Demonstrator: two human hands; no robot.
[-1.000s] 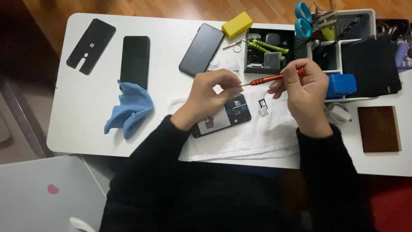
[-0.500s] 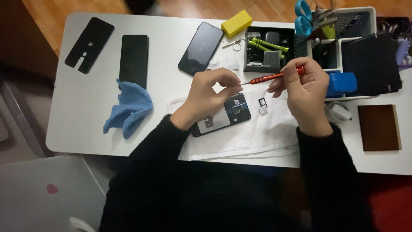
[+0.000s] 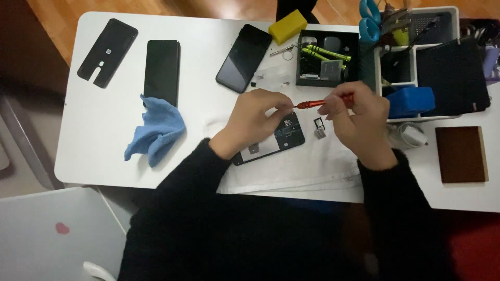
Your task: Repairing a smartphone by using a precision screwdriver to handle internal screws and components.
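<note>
An opened phone [image 3: 271, 143] with its back off lies on a white cloth [image 3: 307, 171] at the table's front. My left hand [image 3: 255, 122] rests over its upper part, fingers pinched at the tip of a red screwdriver [image 3: 320, 103]. My right hand [image 3: 359, 117] grips the screwdriver's handle, holding it level above the phone. A small card tray and a grey part [image 3: 319, 128] lie on the cloth between my hands.
A blue cloth [image 3: 155, 130], a black phone [image 3: 161, 70] and a black back cover [image 3: 107, 52] lie left. Another phone [image 3: 244, 57], a yellow block [image 3: 287, 26], a black parts tray [image 3: 325, 58], a white organiser [image 3: 416, 52], a blue box [image 3: 411, 101] and a brown pad [image 3: 461, 154] sit behind and right.
The screwdriver has tilted slightly flatter and my hands have shifted a little; the view has drifted a little. Otherwise nothing has moved.
</note>
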